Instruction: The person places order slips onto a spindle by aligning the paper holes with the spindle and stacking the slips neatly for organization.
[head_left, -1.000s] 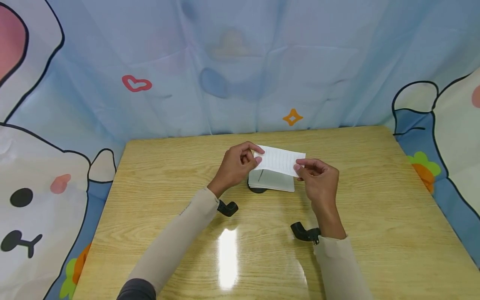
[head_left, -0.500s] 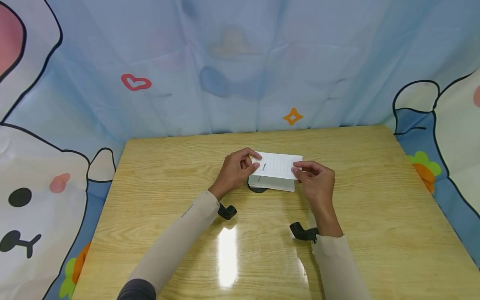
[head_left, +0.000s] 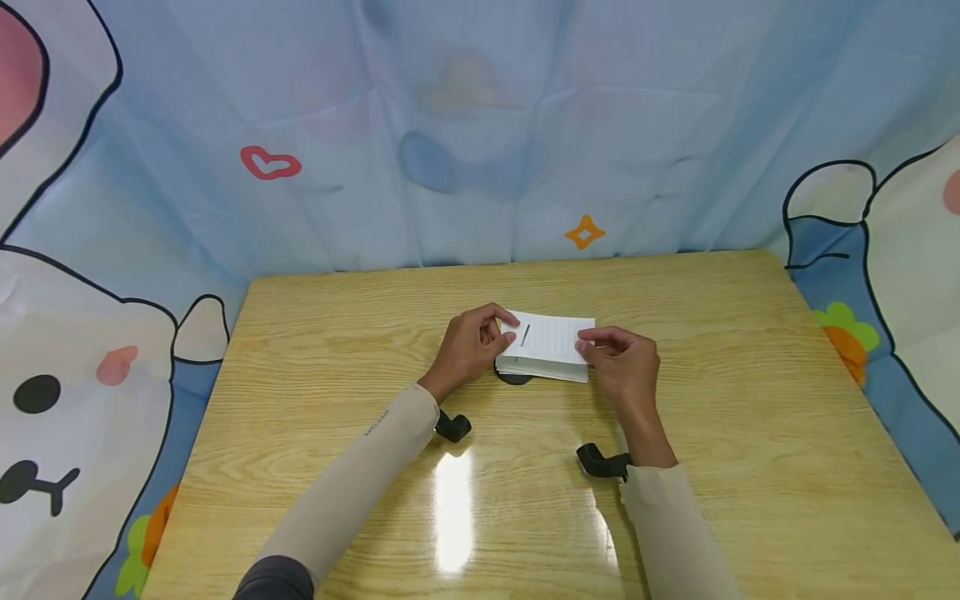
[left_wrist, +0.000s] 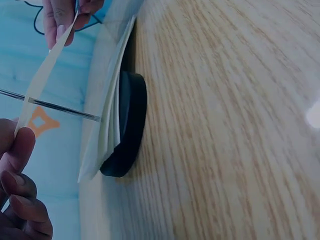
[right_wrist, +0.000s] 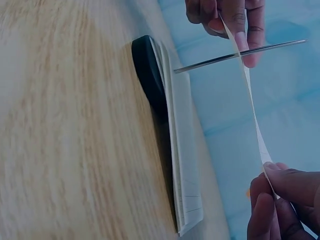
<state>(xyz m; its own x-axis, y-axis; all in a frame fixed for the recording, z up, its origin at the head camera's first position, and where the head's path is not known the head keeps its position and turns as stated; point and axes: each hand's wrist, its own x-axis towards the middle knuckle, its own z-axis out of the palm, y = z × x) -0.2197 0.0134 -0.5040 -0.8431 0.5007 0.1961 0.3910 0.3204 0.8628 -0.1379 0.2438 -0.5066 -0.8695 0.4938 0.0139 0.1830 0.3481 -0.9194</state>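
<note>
A paper spike has a black round base [left_wrist: 131, 127] and a thin metal rod [right_wrist: 207, 63], standing on the wooden table. Several sheets of paper [right_wrist: 182, 165] are threaded on the rod and rest at the base. Above them, a white lined sheet [head_left: 553, 337] is pierced by the rod near its left end, part way down, apart from the sheets below. My left hand [head_left: 468, 343] pinches the left end of this sheet between thumb and fingers, close to the rod. At the opposite end, my right hand [head_left: 625, 362] pinches the sheet likewise.
The wooden table [head_left: 337, 350] extends around the spike on all sides. A light blue printed curtain [head_left: 480, 167] hangs behind its far edge. Black camera mounts [head_left: 600, 461] stick out from both wrists over the tabletop.
Both hands have lowered the sheet toward the base, with the right hand shifting slightly left. The rod's tip, hidden under the sheet at first, now shows through it.
</note>
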